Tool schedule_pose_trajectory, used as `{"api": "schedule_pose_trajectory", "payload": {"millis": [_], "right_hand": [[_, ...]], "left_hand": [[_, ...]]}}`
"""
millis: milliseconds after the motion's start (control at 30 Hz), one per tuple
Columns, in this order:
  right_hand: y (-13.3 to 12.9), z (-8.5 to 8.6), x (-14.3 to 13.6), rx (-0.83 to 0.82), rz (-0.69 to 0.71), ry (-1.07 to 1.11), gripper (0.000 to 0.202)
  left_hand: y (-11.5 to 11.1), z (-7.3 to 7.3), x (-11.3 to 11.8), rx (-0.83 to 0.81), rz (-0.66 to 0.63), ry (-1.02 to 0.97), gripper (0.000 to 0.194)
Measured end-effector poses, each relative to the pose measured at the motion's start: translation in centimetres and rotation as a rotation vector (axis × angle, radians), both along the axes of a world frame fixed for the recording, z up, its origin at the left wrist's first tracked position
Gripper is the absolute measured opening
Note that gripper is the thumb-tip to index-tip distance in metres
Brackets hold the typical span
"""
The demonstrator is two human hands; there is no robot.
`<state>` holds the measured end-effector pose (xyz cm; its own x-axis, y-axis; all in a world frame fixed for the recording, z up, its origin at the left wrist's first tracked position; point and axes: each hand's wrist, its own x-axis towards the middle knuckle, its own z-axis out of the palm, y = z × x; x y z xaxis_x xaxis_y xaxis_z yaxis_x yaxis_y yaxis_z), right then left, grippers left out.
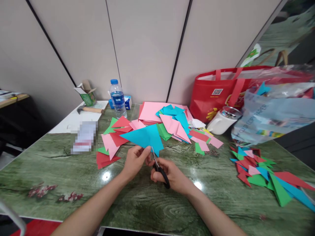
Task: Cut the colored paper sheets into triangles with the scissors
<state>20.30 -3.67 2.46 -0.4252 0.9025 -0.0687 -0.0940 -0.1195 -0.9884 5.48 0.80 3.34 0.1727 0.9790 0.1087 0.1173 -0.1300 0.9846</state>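
Observation:
A folded sheet of blue paper (145,136) is pinched between the thumb and fingers of my left hand (138,159). In my right hand (169,173) is a pair of scissors (161,171) with black handles, fingers wrapped round the grips. The metal blades point up and away from me and meet the lower edge of the blue paper near my left thumb. Behind the blue sheet lie folded pink paper (176,127), green paper (163,131) and red paper (120,139) pieces.
Paper scraps (256,173) lie in a heap at the right. A water bottle (118,100), a hammer (90,110) and a small green box (86,95) stand or lie at the back left. A white mug (222,121), a red bag (209,88) and a plastic bag (275,113) fill the back right.

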Motion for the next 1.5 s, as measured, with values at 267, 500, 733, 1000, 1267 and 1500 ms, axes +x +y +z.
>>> {"api": "schedule_pose_trajectory", "payload": {"millis": [267, 500, 733, 1000, 1267, 1500], "right_hand": [[-0.05, 0.27, 0.04, -0.018, 0.01, -0.006, 0.039], [-0.11, 0.45, -0.08, -0.021, 0.008, -0.011, 0.041], [-0.06, 0.25, 0.04, -0.019, 0.03, -0.036, 0.042], [-0.03, -0.11, 0.08, 0.004, 0.011, -0.071, 0.04], [-0.14, -0.24, -0.15, -0.015, -0.02, -0.101, 0.042], [-0.11, -0.28, -0.35, -0.061, -0.074, -0.091, 0.046]], "left_hand": [[0.19, -0.17, 0.04, 0.004, -0.014, 0.013, 0.037], [0.02, 0.28, 0.1, -0.004, -0.018, 0.008, 0.036], [0.03, 0.26, 0.06, 0.009, -0.017, 0.019, 0.037], [-0.11, 0.26, 0.2, -0.01, -0.018, -0.007, 0.036], [0.05, -0.12, 0.16, -0.033, -0.04, -0.073, 0.037], [-0.05, -0.31, 0.31, -0.007, 0.001, -0.139, 0.03]]}}
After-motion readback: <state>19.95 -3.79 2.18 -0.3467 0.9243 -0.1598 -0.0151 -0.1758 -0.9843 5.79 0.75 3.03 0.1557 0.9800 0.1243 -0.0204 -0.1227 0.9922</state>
